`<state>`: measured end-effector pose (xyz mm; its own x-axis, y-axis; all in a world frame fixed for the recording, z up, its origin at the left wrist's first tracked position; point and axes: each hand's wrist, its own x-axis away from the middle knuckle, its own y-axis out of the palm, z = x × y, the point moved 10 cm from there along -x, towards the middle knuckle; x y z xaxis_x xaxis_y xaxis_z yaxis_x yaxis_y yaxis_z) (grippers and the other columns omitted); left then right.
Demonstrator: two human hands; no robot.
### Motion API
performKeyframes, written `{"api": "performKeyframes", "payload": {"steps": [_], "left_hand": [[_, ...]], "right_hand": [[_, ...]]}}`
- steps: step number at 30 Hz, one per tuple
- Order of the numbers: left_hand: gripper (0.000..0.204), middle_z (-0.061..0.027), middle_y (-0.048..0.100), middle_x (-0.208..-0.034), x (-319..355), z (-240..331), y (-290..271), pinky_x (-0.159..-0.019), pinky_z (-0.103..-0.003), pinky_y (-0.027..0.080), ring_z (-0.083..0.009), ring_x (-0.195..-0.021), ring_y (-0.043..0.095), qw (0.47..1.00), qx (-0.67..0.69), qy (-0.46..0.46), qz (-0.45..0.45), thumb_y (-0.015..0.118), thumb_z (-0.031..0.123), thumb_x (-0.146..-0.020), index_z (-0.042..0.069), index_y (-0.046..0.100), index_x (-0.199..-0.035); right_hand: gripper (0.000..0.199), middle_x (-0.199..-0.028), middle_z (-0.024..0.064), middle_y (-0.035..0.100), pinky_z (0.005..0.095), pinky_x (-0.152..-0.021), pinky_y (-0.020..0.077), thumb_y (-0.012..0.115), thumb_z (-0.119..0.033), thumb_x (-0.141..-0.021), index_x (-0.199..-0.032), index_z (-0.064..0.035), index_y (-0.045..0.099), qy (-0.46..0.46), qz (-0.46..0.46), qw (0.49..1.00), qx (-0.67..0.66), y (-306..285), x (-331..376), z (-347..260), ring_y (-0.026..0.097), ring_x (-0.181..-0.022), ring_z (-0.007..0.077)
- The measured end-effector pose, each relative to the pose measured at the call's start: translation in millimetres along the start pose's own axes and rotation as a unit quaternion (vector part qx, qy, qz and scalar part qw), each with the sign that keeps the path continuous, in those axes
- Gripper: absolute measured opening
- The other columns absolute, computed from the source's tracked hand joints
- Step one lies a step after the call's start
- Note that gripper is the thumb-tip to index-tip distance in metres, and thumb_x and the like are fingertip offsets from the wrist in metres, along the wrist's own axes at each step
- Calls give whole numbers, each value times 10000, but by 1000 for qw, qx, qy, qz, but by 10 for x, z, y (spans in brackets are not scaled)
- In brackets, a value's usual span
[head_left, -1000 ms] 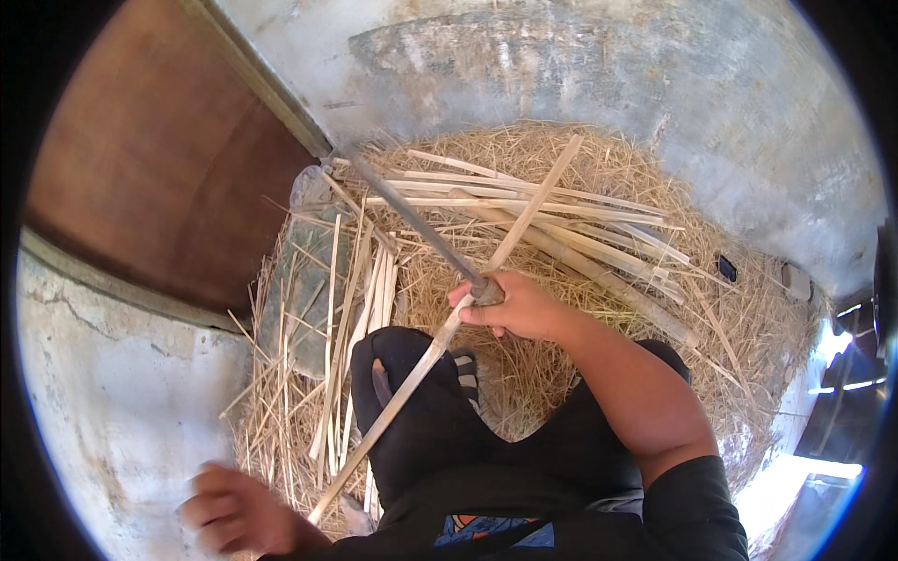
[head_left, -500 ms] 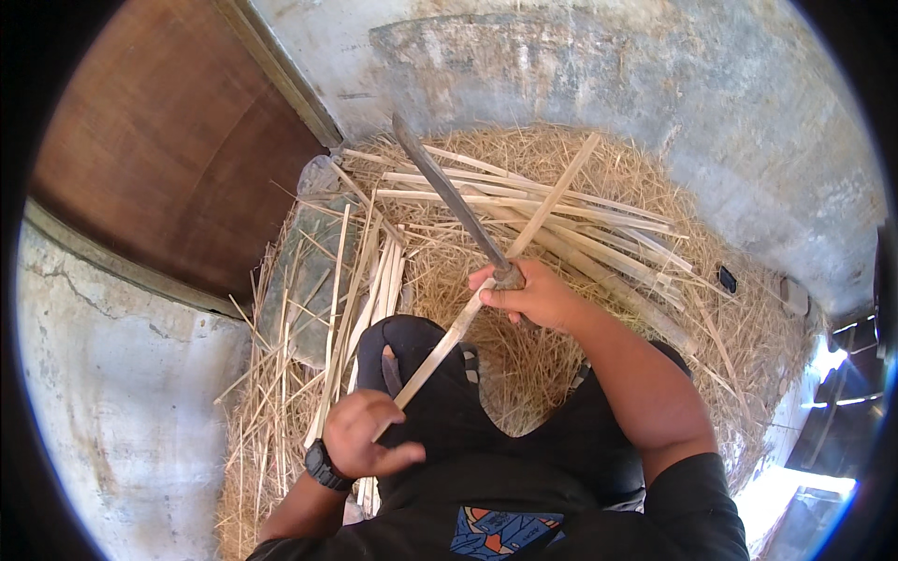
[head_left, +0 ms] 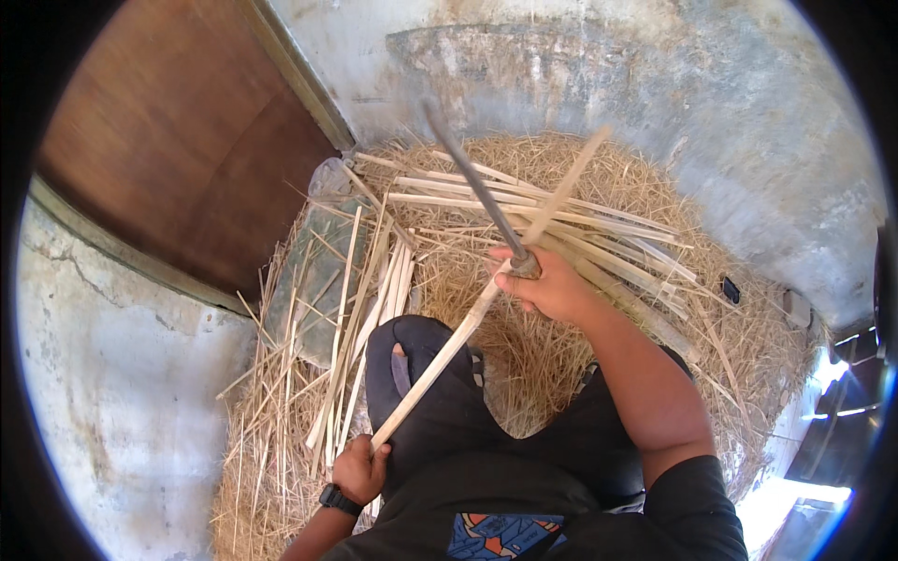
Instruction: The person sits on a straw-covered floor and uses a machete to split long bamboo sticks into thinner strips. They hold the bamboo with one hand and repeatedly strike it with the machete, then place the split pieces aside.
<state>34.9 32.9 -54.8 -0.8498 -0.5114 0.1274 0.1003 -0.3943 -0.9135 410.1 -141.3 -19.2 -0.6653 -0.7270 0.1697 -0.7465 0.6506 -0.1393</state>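
Note:
My right hand (head_left: 550, 280) is closed around the handle of a long-bladed machete (head_left: 473, 179), its blade pointing up and away to the left. The same hand also grips a pale bamboo strip (head_left: 436, 366), which runs diagonally from near the wall down toward my lap. At the strip's lower end, my left hand (head_left: 360, 470) is closed on it, beside my thigh. The strip's far end and the blade tip are blurred by motion.
Split bamboo strips (head_left: 561, 210) lie in a pile ahead on straw (head_left: 505, 383). More strips (head_left: 379, 299) lie at the left by a grey-green slab (head_left: 323, 266). A small black object (head_left: 730, 290) rests at right. Walls (head_left: 599, 70) and a brown door panel (head_left: 187, 140) enclose the corner.
My left hand has moved down and closed on the strip's lower end, where its fingers were loose before. The machete and strip have shifted slightly to the right with my right hand.

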Motion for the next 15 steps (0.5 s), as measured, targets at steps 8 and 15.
{"api": "performKeyframes", "payload": {"steps": [8,15], "left_hand": [[476,-230,557,-630,-155,137,1,-557,-498,428,-451,-610,582,990,124,-10,-69,489,426,-1035,13,511,-800],[442,-265,591,-653,-249,47,81,-577,-566,442,-497,-654,602,998,53,24,-11,477,401,-1033,15,539,-826]], "right_hand": [[253,-789,125,705,415,-623,522,753,-257,-818,-1026,-132,683,-168,-34,882,440,-5,304,-414,678,-676,264],[196,-779,149,694,465,-653,535,732,-172,-770,-939,-92,673,-131,-15,894,427,-44,-67,220,692,-744,344]]}}
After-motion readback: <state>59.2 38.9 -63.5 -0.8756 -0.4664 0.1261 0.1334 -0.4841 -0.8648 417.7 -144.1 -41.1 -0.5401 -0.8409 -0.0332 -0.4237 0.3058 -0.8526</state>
